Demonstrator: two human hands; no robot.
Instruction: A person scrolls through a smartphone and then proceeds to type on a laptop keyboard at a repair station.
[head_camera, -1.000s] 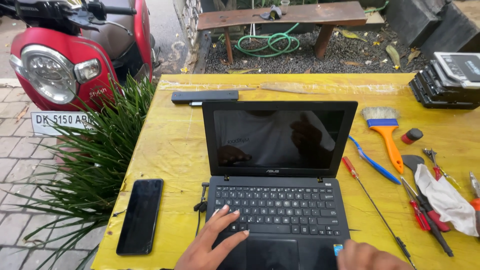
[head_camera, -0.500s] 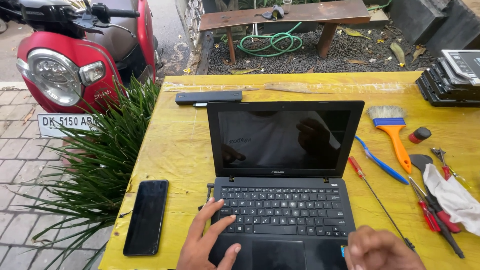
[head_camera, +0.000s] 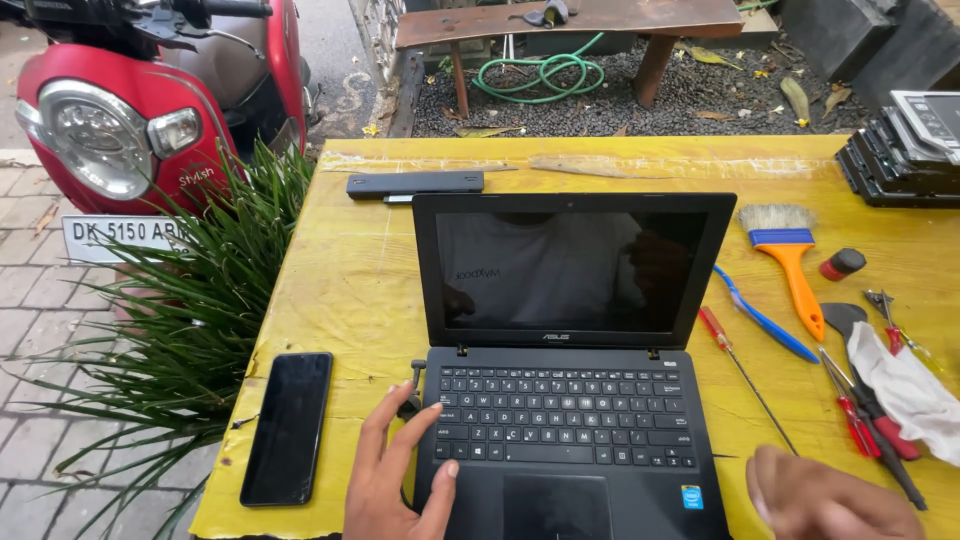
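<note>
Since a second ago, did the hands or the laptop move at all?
A little. The right hand has slid out from the laptop corner onto the yellow table beside it. The left hand has stayed on the keyboard's left edge, fingers spread, and neither hand took hold of anything. The laptop stays open with a dark screen, and the black phone, the orange brush and the screwdrivers lie where they were.

Bright even daylight, soft shadows, screen (head_camera: 570, 270) reflections, motion-blurred right hand (head_camera: 830, 498)
</note>
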